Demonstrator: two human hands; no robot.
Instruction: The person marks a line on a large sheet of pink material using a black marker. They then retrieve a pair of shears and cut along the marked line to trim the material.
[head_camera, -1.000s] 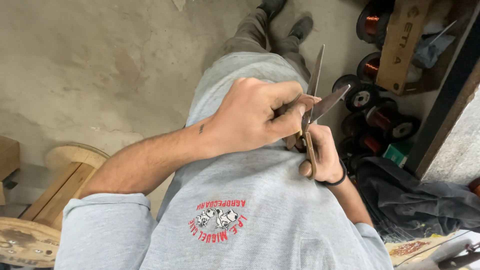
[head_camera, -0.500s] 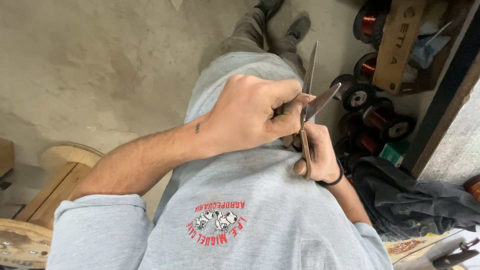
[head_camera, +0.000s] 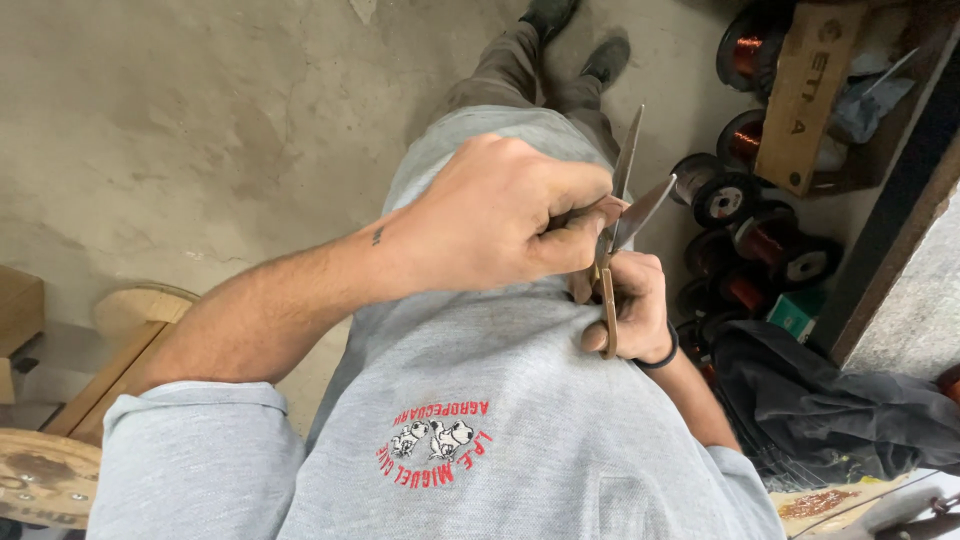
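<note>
While scissors (head_camera: 628, 205) gape | left hand (head_camera: 500, 215) pinches something hidden beside blades | right hand (head_camera: 625, 305) wraps handles | cut slowly, fingertips clear.

Copper wire spools (head_camera: 760, 225) beside a dark cloth (head_camera: 830, 395) on concrete floor (head_camera: 180, 130).

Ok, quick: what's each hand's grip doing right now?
Left hand: grip closed, fingers pinching something small at the scissors; what it is cannot be told.
Right hand: grip closed on the scissors' handles, blades open.

Concrete floor (head_camera: 180, 120) bears copper-wire spools (head_camera: 720, 195), dark cloth (head_camera: 830, 400)
</note>
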